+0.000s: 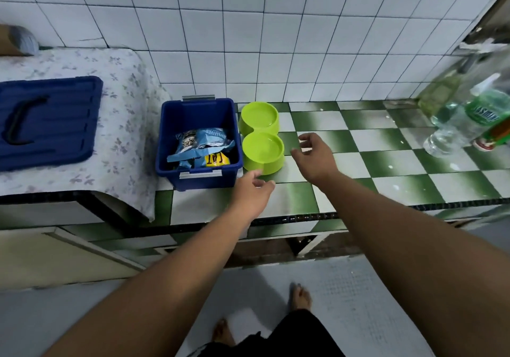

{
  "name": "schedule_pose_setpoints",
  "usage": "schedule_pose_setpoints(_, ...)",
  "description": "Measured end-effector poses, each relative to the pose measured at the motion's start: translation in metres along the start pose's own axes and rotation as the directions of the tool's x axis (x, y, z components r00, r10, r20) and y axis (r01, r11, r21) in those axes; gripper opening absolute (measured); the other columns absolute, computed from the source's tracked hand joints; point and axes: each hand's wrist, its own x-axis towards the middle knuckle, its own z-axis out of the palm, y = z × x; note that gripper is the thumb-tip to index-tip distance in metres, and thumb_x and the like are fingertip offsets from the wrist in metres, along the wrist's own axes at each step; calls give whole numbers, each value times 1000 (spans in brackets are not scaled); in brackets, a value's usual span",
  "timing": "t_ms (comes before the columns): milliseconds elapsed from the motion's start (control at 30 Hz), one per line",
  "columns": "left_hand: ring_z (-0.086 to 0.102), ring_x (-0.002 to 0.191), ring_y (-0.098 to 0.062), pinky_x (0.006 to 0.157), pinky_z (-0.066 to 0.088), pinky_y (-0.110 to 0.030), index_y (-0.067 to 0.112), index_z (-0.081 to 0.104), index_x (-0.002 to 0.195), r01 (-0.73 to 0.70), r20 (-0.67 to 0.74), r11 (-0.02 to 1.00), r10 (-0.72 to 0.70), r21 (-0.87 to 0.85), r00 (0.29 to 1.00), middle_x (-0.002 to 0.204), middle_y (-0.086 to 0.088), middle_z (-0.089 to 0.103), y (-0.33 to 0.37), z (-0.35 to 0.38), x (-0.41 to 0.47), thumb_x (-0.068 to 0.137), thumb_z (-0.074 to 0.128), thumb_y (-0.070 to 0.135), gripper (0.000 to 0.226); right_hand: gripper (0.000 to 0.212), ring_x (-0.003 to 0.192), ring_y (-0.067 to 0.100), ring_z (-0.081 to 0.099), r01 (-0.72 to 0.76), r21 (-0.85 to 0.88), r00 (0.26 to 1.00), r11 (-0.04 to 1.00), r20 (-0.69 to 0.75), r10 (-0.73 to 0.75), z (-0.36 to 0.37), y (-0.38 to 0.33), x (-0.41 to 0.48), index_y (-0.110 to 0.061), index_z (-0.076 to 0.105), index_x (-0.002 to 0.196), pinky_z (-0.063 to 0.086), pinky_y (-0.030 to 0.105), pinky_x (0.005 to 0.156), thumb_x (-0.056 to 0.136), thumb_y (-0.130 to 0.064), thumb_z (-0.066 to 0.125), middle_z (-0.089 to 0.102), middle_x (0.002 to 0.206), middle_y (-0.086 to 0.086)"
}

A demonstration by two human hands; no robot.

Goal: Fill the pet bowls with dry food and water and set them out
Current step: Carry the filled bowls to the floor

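**While Both Hands Hover, Twin Bowls Sit Beside the Bin**

Where the checkered counter [358,146] meets the white tiled wall, the green double pet bowl [262,135] stands flat, one dish behind the other, and its left side is just beside the blue storage bin [197,180]. Both dishes show a pale sheen inside; whether that is water cannot be told. No dry food shows in either dish.

The left hand [255,191] is at the front edge of the near dish, fingers loosely curled and grasping nothing. Its thumb overlaps the dish's lower rim in this view; contact cannot be confirmed. The right hand [314,155] is over the counter just right of the near dish and apart from it, fingers relaxed and spread, also holding nothing.

The bin is open. Inside lie a crumpled blue food bag [201,142] and, under it, a yellow packet [216,159] printed "CAT". The bin's blue lid [47,122] lies well to the left on a floral cloth [124,108].

At the far right of the counter stands a group of clear bottles [463,124], blurred; one carries a green label.
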Motion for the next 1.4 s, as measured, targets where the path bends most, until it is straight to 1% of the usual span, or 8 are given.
schedule_pose_setpoints(133, 64, 106, -22, 95, 53, -36, 16, 50, 146, 85, -70, 996, -85, -1, 994, 119, -6, 63, -1, 18, 27, 94, 70, 32, 58, 43, 80, 15, 60, 41, -24, 996, 999, 77, -39, 7, 9, 52, -14, 55, 127, 46, 22, 76, 89, -28, 67, 61, 117, 4)
schedule_pose_setpoints(233, 58, 115, -20, 90, 45, -30, 18, 44, 151, 185, -133, 978, -196, -96, 971, 131, -6, 59, 0, 33, 43, 96, 69, 31, 62, 42, 72, 9, 58, 49, -4, 985, 999, 169, -47, 14, 15, 94, -12, 54, 127, 41, 7, 57, 89, -24, 67, 58, 114, 4)
schedule_pose_setpoints(333, 54, 121, -23, 91, 45, -32, 17, 33, 158, 255, -198, 947, -293, -195, 935, 142, -8, 53, 2, 48, 61, 98, 67, 30, 70, 43, 88, 20, 61, 95, -19, 958, 995, 274, -86, 21, 18, 141, -12, 53, 126, 48, 24, 73, 88, -24, 70, 58, 112, 4)
schedule_pose_setpoints(433, 56, 125, -28, 108, 48, -45, 18, 26, 160, 297, -266, 903, -383, -312, 885, 144, -7, 54, 1, 61, 82, 96, 69, 31, 78, 36, 87, 22, 65, 163, -28, 947, 986, 283, -149, 26, 20, 187, -13, 59, 117, 53, 35, 82, 84, -24, 71, 61, 105, 0)
schedule_pose_setpoints(600, 60, 121, -30, 106, 51, -52, 20, 27, 159, 308, -325, 815, -499, -490, 803, 139, -11, 58, 0, 72, 101, 85, 74, 39, 89, 31, 87, 19, 58, 216, -47, 925, 975, 330, -189, 43, 18, 247, -12, 61, 110, 45, 25, 80, 82, -23, 71, 61, 93, -1)
schedule_pose_setpoints(967, 57, 124, -25, 107, 50, -52, 21, 49, 149, 224, -456, 825, -489, -519, 743, 138, -4, 58, 1, 87, 106, 100, 64, 26, 51, 66, 133, 32, 47, 131, -136, 824, 982, 566, -32, 85, 12, 291, -8, 40, 147, 39, 31, 103, 92, -36, 64, 46, 147, 15)
schedule_pose_setpoints(1267, 54, 114, -14, 99, 40, -25, 27, 51, 148, 154, -554, 902, -374, -402, 744, 132, 2, 58, -1, 101, 111, 104, 57, 25, 45, 50, 122, 34, 54, 0, -65, 815, 998, 578, 38, 83, 25, 282, -5, 46, 140, 43, 32, 90, 98, -30, 58, 54, 137, 17)
schedule_pose_setpoints(1400, 56, 123, -25, 108, 49, -46, 38, 46, 150, 167, -564, 904, -380, -393, 733, 144, -2, 55, -3, 100, 113, 99, 54, 46, 52, 54, 124, 34, 52, -55, -77, 845, 996, 528, 87, 69, 32, 275, -9, 43, 144, 43, 34, 94, 98, -35, 56, 52, 140, 15)
